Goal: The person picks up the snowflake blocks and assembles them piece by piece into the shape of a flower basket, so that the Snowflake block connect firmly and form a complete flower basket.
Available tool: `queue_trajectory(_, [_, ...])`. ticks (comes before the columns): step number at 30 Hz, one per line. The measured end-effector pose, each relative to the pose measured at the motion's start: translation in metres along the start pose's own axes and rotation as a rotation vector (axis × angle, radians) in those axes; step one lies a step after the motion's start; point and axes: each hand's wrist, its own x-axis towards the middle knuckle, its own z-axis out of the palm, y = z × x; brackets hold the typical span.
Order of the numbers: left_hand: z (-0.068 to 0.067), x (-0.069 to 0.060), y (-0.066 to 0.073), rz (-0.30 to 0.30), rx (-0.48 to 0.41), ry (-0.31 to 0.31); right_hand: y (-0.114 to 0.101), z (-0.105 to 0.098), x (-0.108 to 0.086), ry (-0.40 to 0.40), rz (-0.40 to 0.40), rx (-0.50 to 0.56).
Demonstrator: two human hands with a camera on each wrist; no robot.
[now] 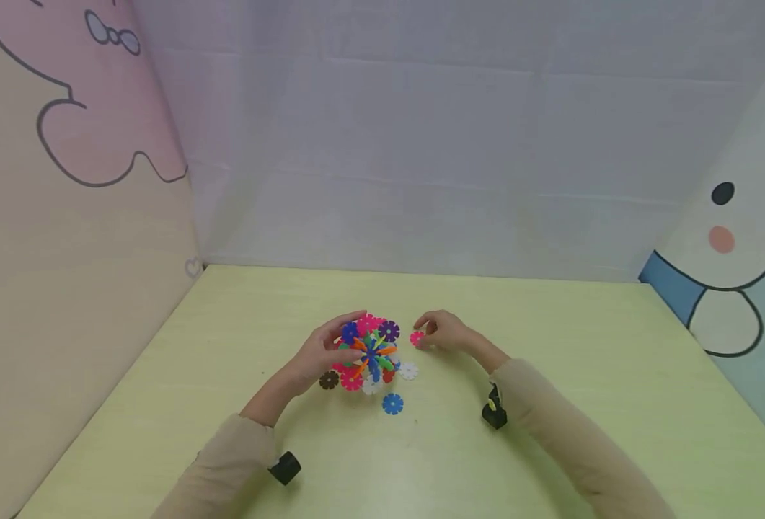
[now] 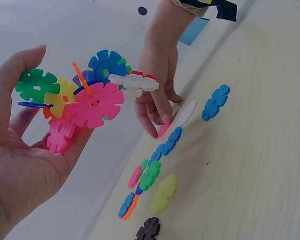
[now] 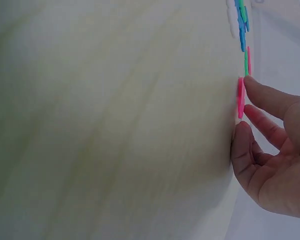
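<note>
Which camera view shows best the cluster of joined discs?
The left wrist view: the cluster looks large there, and its single discs are easy to distinguish. The head view shows it smaller, partly covered by the left hand. In the right wrist view, I cannot identify it.

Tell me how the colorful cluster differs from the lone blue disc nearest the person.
The cluster is many pieces joined together; the blue disc is single. The cluster mixes many colors, while the blue disc has one. The left hand holds the cluster up; the blue disc lies flat on the table. Both show notched, flower-like rims.
</note>
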Motion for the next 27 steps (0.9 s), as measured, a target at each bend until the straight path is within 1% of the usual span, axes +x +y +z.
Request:
queue_trajectory(3, [0.001,0.000,0.000,-0.001,0.018,0.009,-0.001,0.002,0.001,0.005,0.017,-0.055])
queue_trajectory(7, [0.003,0.001,0.000,0.008,0.024,0.001,-0.005,0.000,0.000,0.006,0.043,-0.046])
queue_trajectory(10, [0.005,0.002,0.001,0.026,0.009,-0.015,-0.004,-0.001,-0.001,0.005,0.033,-0.044])
queue_trajectory(11, [0.005,0.003,0.001,0.029,0.009,-0.015,0.000,-0.002,-0.001,0.008,-0.020,-0.035])
queue_trajectory(12, [0.006,0.004,0.001,0.034,0.008,-0.015,0.000,-0.003,-0.003,0.006,-0.035,-0.038])
queue_trajectory(14, [0.006,0.006,0.001,0.044,-0.003,-0.019,0.001,-0.005,-0.006,0.001,-0.056,-0.049])
queue_trajectory(16, [0.008,0.008,0.001,0.047,-0.019,-0.017,-0.002,-0.008,-0.013,0.004,-0.056,-0.034])
queue_trajectory(17, [0.009,0.009,0.001,0.048,-0.027,-0.014,-0.005,-0.009,-0.017,0.009,-0.060,-0.016])
queue_trajectory(18, [0.010,0.009,0.001,0.045,-0.038,-0.007,-0.013,-0.011,-0.023,0.016,-0.020,-0.002])
queue_trajectory(19, [0.012,0.009,0.002,0.046,-0.044,0.000,-0.018,-0.013,-0.029,0.036,-0.018,0.031])
queue_trajectory(21, [0.016,0.009,0.005,0.040,-0.054,0.031,-0.032,-0.016,-0.042,0.080,-0.033,0.123])
queue_trajectory(23, [0.020,0.008,0.009,0.042,-0.079,0.057,-0.045,-0.020,-0.056,0.127,-0.066,0.208])
queue_trajectory(25, [0.024,0.009,0.012,0.052,-0.097,0.073,-0.057,-0.023,-0.070,0.159,-0.085,0.271])
queue_trajectory(27, [0.026,0.010,0.016,0.059,-0.111,0.086,-0.064,-0.025,-0.079,0.177,-0.098,0.310])
